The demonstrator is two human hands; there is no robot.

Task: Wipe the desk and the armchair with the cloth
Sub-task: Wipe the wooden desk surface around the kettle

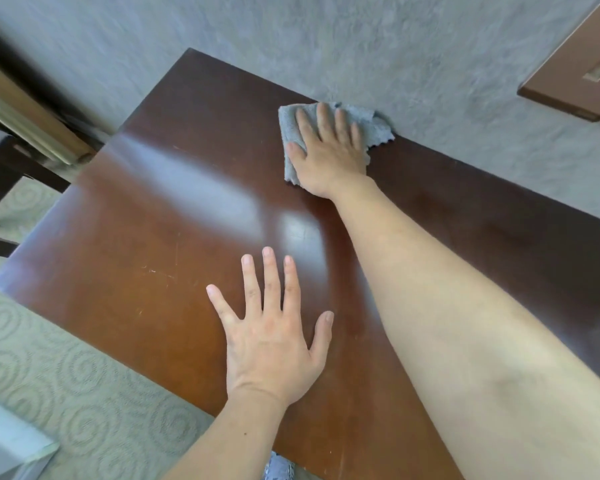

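Right hand (329,150): pressed flat on the grey cloth (291,133), fingers spread, not clamped.
Cloth: at far edge of the wooden desk (146,244), touching the wall (326,46).
Left hand (271,337): open, flat near the desk's near edge.

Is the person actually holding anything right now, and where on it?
The right hand presses flat on the middle of the grey cloth against the desk's far edge, not gripping it. The left hand rests bare on the desk.

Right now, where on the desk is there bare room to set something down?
The desk is bare left of the left hand, out to its left edge, and between that hand and the cloth. The far edge by the wall is taken up by the right hand pressing on the cloth.
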